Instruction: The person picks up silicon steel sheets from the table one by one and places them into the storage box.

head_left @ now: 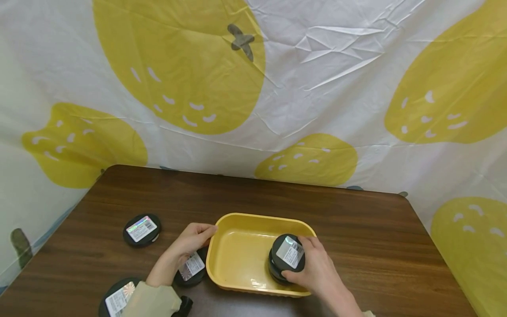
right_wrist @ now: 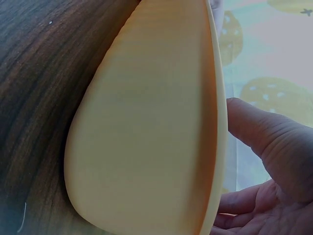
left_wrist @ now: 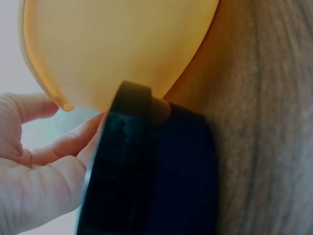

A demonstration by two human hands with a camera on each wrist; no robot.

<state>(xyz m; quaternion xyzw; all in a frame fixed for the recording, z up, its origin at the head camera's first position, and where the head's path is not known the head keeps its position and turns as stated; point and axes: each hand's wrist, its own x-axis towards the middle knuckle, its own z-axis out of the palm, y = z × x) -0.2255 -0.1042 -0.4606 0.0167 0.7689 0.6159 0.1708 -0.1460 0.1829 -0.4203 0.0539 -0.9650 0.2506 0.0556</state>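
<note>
A yellow rectangular tub (head_left: 241, 253) with rounded corners stands on the table. My left hand (head_left: 190, 241) pinches its left rim between thumb and fingers. Inside the tub's right end, my right hand (head_left: 317, 266) grips a flat round black container (head_left: 288, 252) with a white label on top. Another black round container (head_left: 274, 272) shows under it, mostly covered; whether the two touch is unclear. Below my left hand lies a third labelled black container (head_left: 192, 267), dark and close up in the left wrist view (left_wrist: 146, 171). The right wrist view shows the tub's outer wall (right_wrist: 142, 127) hiding my fingertips.
One more labelled black container (head_left: 141, 230) lies at the table's left, and another (head_left: 119, 299) is partly covered by my left sleeve (head_left: 152, 301). The brown wooden table (head_left: 376, 246) ends at a white cloth (head_left: 325, 97) printed with yellow fruit.
</note>
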